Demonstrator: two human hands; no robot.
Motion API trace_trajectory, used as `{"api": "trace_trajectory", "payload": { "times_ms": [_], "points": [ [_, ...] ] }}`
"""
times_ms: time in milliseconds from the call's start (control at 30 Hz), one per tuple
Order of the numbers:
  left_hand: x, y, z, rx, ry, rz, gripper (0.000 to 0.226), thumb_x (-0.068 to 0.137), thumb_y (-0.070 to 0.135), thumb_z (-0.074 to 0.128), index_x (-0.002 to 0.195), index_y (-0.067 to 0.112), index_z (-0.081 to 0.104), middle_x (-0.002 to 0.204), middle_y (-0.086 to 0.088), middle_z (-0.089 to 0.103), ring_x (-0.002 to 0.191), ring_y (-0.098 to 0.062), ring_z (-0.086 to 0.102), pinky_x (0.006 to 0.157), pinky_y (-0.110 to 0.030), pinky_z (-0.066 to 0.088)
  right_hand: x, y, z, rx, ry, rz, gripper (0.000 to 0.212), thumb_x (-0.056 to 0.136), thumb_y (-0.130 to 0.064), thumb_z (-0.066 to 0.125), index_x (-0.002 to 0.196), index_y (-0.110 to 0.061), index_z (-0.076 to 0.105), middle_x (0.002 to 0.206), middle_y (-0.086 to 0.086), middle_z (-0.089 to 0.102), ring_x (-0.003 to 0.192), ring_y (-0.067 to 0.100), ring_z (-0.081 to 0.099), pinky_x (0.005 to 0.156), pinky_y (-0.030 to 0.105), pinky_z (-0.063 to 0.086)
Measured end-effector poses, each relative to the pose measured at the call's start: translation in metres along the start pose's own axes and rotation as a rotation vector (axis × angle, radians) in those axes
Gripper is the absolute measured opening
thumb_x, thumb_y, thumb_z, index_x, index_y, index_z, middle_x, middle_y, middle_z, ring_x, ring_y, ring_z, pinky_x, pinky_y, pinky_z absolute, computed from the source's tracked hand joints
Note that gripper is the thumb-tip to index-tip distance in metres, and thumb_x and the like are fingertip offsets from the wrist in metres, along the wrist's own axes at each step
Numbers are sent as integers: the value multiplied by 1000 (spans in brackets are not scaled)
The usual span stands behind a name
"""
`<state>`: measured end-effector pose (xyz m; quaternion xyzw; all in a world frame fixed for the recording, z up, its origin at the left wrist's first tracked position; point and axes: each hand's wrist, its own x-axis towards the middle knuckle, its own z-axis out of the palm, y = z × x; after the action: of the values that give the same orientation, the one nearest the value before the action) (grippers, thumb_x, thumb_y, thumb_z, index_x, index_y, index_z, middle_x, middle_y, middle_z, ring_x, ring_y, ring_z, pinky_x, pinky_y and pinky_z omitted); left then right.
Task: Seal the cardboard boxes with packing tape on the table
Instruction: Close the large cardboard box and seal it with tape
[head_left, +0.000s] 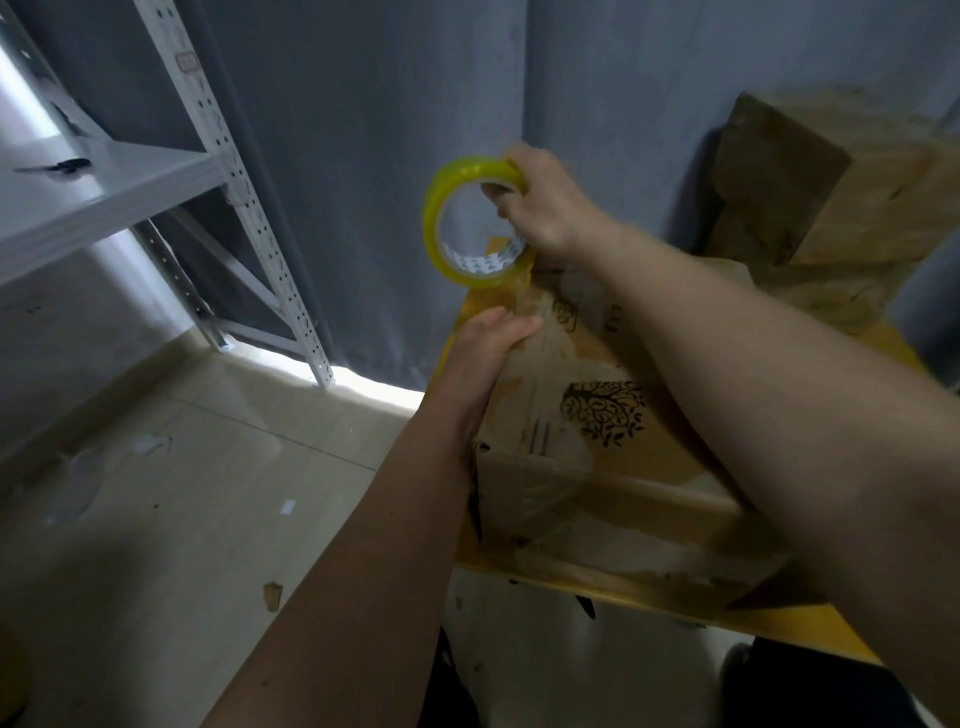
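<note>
We are gripping the tape roll (470, 221) in our right hand (545, 208), fingers hooked through its core, just beyond the box (587, 415). Our left hand (493, 338), fingers pressed together, is pinning tape at the box's far edge.

box (582, 415) on table (769, 623) | stacked boxes (831, 197) behind | shelf (104, 192) left

grey curtain (374, 156): hangs as backdrop, reaching the floor | white metal shelving rack (156, 176): left of curtain, perforated uprights | pale tiled floor (182, 493): below curtain, scattered with small scraps and marks
</note>
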<state>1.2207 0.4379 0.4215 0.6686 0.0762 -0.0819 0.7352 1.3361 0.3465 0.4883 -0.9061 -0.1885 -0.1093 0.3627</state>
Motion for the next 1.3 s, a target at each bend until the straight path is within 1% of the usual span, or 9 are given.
{"api": "trace_trajectory", "payload": {
  "times_ms": [167,333,533,633,767,867,1000,1100,1300],
  "points": [
    [-1,-3,-2,25,-40,56,61,96,18,57,152,11,33,154,-3,38,120,-11,51,53,-1,44,5,-3,-24,111,150,111,20,94,-17,49,74,-19,49,74,7,55,65,20,61,61,34,48],
    [0,-3,-2,-1,-68,47,58,97,18,55,151,19,35,151,0,43,80,10,57,53,-5,46,-5,-2,-25,269,164,300,26,99,-23,47,114,-4,55,69,9,56,55,16,60,45,38,56],
    [2,-4,-1,-25,-86,64,56,96,13,53,150,19,39,142,4,51,73,12,65,57,-7,49,-20,5,-44,263,144,315,23,98,-17,47,112,-1,57,71,14,59,66,25,62,66,44,55],
    [1,-2,-1,-5,-88,90,55,96,11,53,149,19,40,138,5,53,76,12,64,58,-6,48,-35,20,-50,304,170,369,24,98,-13,49,116,1,57,85,20,60,61,18,58,61,33,53],
    [3,-1,0,-26,-87,106,56,94,4,52,148,14,41,148,-3,47,118,-12,58,68,-8,51,-48,33,-54,309,211,411,30,96,-17,56,120,1,58,110,21,65,95,27,65,85,36,53],
    [5,-2,0,-26,-116,112,56,94,2,48,149,15,40,148,-3,47,116,-13,58,71,-9,51,-57,43,-56,252,183,474,24,93,-20,61,109,-2,61,115,19,65,105,30,62,96,43,49],
    [17,17,5,501,-120,156,59,98,15,43,153,32,29,157,2,32,134,-16,41,88,-2,37,-63,50,-54,352,226,508,21,92,-19,63,110,-10,61,115,16,65,104,28,63,97,44,49],
    [34,31,15,963,-250,285,65,102,38,42,157,27,10,165,5,6,150,-17,13,121,-36,16,-63,51,-50,404,257,519,20,90,-18,64,109,-11,62,113,14,66,103,27,63,97,44,49],
    [47,30,40,1360,-141,238,93,90,72,36,157,16,4,164,-4,-3,148,-27,20,119,-42,23,-66,52,-49,404,290,513,24,89,-13,64,111,-3,64,114,18,66,103,29,64,95,43,50]
  ]
}}
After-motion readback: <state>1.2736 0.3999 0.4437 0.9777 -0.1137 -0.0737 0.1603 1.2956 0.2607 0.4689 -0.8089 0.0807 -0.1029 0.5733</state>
